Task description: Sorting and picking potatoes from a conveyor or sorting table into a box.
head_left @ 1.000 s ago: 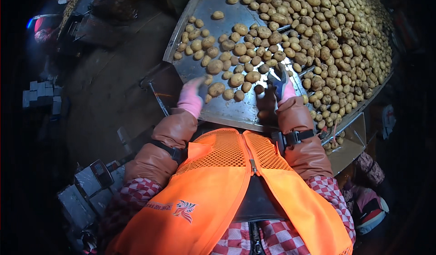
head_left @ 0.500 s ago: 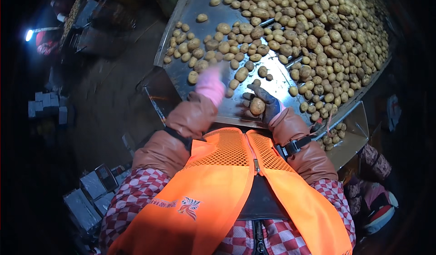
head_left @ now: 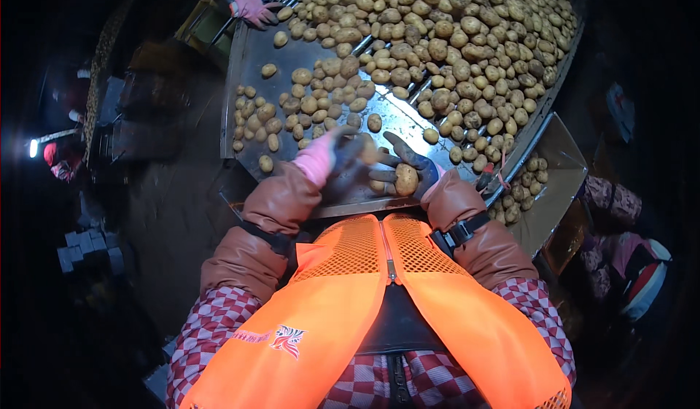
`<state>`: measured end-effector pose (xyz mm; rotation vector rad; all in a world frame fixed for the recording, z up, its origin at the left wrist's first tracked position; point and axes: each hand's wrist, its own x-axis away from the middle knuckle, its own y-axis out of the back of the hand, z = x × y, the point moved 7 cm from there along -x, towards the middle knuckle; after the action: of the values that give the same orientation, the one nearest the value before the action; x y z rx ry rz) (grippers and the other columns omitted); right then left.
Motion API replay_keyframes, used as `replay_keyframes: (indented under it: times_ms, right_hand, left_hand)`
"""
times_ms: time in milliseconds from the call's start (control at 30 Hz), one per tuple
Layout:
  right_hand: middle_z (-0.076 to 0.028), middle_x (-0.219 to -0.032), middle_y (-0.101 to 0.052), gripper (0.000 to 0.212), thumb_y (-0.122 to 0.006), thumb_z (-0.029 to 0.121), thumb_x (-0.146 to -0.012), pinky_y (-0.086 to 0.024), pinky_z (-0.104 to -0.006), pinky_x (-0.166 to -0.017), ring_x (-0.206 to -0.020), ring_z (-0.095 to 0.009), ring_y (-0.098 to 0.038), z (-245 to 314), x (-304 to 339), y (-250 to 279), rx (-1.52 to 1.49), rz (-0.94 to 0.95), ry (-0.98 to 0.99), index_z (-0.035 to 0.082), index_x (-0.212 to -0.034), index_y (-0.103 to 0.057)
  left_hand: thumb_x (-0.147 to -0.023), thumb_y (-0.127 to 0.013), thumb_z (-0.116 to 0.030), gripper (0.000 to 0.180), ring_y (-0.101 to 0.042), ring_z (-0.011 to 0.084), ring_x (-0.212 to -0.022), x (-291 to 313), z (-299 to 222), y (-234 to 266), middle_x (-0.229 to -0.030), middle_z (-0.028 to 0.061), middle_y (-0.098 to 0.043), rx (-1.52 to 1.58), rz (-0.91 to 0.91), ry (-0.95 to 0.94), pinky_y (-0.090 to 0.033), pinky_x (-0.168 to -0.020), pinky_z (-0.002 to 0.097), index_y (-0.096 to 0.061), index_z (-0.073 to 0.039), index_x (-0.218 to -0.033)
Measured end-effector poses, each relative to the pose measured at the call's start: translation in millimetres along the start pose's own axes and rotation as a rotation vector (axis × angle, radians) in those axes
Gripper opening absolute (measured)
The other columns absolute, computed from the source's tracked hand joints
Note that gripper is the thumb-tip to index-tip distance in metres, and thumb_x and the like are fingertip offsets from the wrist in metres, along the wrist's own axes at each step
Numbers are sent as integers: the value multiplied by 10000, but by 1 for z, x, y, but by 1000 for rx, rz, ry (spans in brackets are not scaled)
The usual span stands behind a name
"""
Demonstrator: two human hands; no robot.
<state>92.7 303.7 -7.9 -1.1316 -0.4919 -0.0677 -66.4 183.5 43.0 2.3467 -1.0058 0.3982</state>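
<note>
Bearing potatoes (head_left: 439,49), a metal table (head_left: 399,121) gleams above dark floor (head_left: 171,205).

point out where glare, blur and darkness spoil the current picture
Head view, centre: strong glare whitens part of the metal table; head view, same area: the left hand is smeared, probably by motion, while the potato in the right hand is clearer; head view, far left: a small lamp burns out white; head view, rim: corners fall to black.
</note>
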Motion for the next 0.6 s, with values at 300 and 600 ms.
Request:
replay_keyframes:
  times_ms: [300, 600]
  right_hand:
    - [-93, -1162, -608, 605, -605, 388, -946, -519, -303, -603, -901, -212, -633, 86, 104, -2, 327, -194, 476, 156, -1477, -430]
    - [-148, -1228, -631, 387, -663, 278, -920, -572, -530, -935, -1140, -352, -592, 109, 428, 265, -684, -925, 1350, 43, -1224, -611]
  left_hand:
    - [-868, -698, -405, 769, -309, 430, -1447, -32, 84, 16, -1512, 201, -424, -1055, -114, -312, -284, -1161, 546, -376, -193, -1534]
    - [-846, -708, -435, 775, -343, 409, -1413, -6, 109, 5, -1487, 167, -448, -1073, -354, -552, -250, -1170, 557, -426, -114, -1493]
